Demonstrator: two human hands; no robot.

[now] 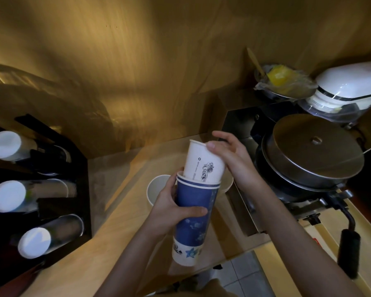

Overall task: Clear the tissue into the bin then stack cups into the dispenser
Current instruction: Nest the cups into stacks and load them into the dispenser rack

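My left hand (171,209) grips a stack of blue paper cups (194,213) around its middle, held above the wooden counter. My right hand (227,150) holds a white paper cup (204,163) by its rim, its base set inside the top of the blue stack. Another white cup (155,189) stands open on the counter just behind my left hand. The black cup dispenser (81,185) is at the left, with three tubes of cups lying on their sides (8,198). No tissue or bin is visible.
A sealing machine with a round metal lid (313,151) fills the right side, its black handle (348,254) reaching toward me. Behind it are a steel bowl with yellow contents (283,82) and a white appliance (351,84). A wooden wall stands behind the counter (120,202).
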